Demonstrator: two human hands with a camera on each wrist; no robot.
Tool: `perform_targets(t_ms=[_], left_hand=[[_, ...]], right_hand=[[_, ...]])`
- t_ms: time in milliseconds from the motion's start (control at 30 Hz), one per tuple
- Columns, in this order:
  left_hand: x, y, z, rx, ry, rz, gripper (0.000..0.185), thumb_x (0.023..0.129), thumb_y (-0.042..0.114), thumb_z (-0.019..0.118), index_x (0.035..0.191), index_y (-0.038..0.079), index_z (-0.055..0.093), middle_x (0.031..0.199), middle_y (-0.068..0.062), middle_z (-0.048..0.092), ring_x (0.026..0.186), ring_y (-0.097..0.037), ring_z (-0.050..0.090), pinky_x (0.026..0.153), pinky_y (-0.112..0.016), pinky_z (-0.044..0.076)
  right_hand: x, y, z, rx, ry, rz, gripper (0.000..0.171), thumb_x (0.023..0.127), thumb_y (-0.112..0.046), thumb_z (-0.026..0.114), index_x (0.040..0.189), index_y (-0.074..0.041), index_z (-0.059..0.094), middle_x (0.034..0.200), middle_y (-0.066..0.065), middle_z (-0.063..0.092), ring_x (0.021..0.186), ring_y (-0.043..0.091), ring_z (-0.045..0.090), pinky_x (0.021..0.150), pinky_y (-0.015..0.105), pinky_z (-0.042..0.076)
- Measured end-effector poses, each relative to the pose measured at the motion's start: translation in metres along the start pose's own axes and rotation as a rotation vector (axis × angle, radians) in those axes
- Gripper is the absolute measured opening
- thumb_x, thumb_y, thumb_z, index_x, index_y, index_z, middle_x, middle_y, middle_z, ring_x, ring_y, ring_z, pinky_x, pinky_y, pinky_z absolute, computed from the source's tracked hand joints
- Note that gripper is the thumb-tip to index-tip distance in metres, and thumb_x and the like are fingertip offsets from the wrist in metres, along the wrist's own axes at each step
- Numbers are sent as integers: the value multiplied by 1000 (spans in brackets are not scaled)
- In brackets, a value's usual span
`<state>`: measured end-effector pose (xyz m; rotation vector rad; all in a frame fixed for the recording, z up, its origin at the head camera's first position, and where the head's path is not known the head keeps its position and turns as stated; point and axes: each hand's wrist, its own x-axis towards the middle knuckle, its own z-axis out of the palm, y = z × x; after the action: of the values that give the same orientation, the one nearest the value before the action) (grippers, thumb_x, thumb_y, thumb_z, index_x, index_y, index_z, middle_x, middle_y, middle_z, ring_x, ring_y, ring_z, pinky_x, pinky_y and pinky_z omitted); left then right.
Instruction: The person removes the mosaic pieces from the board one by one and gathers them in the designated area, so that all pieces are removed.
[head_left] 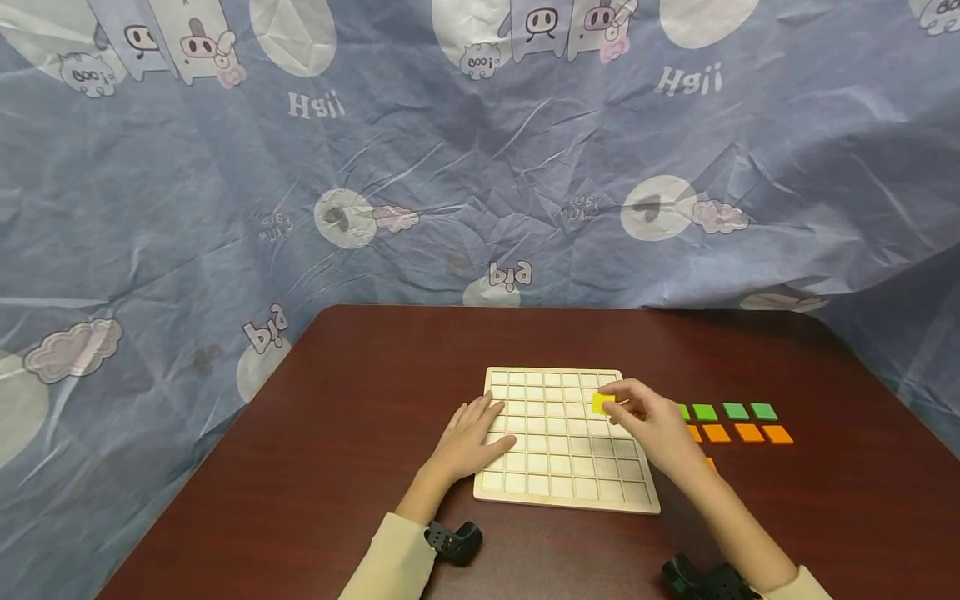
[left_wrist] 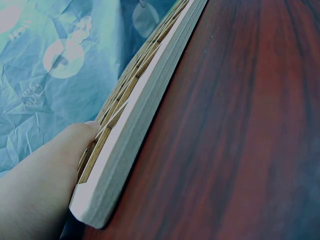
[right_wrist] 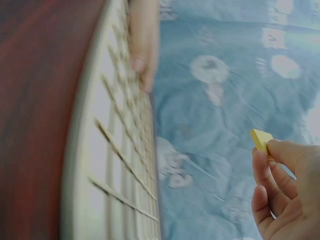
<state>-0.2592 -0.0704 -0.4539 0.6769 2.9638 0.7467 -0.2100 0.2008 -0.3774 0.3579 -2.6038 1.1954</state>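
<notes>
Right hand (head_left: 656, 425) pinches yellow tile (head_left: 602, 403) at fingertips, above grid board (head_left: 566, 492); left hand (head_left: 468, 437) flat, steadying the board. Risk: loose pinch, tile drops askew across cell ridges.

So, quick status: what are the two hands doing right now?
Left hand flat on pale wooden grid board. Right hand pinching small yellow square tile above board. Grid cells bare, nothing blocking.

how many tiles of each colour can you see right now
Yellow square tile, pinched in the right hand: 1
Green square tiles on the table, one partly hidden by the hand: 4
Orange square tiles, two partly hidden: 5
Total in view: 10
</notes>
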Motion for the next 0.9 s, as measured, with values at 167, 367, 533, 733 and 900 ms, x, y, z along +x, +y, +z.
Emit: perform_targets(t_ms=[167, 367, 533, 733, 900], left_hand=[[0, 0, 0, 6, 0, -2, 65, 88, 56, 39, 142, 21, 30, 152, -3, 18, 140, -24, 18, 115, -43, 10], [1, -1, 1, 2, 3, -5, 65, 88, 56, 39, 142, 21, 31, 151, -4, 20, 139, -24, 20, 115, -43, 11], [2, -1, 2, 7, -4, -10, 65, 88, 56, 39, 142, 21, 30, 152, -3, 18, 140, -23, 19, 115, -43, 10], [2, -1, 1, 18, -6, -5, 65, 88, 56, 39, 142, 22, 29, 152, -3, 18, 140, -23, 19, 115, -43, 11], [2, 0, 1, 9, -2, -7, 65, 88, 56, 39, 142, 21, 30, 152, -3, 19, 140, -24, 19, 115, -43, 11]], right_hand=[[-9, 7, -32, -44, 38, 44, 27, 90, -30, 54, 112, -15, 58, 89, 8, 64, 64, -3, 54, 50, 22, 46], [-23, 40, -61, -113, -11, 141, 35, 91, -35, 51, 116, -11, 55, 95, 12, 60, 68, 0, 55, 55, 23, 45], [-35, 76, -80, -171, -98, 185, 36, 91, -34, 51, 115, -6, 55, 91, 10, 63, 68, -1, 57, 58, 22, 46], [-47, 110, -94, -194, -217, 263, 40, 92, -34, 49, 115, -1, 54, 93, 6, 62, 67, -2, 53, 58, 21, 44], [-52, 126, -98, -181, -257, 268, 37, 90, -29, 53, 113, 1, 55, 88, 3, 61, 66, -2, 53, 57, 20, 43]])
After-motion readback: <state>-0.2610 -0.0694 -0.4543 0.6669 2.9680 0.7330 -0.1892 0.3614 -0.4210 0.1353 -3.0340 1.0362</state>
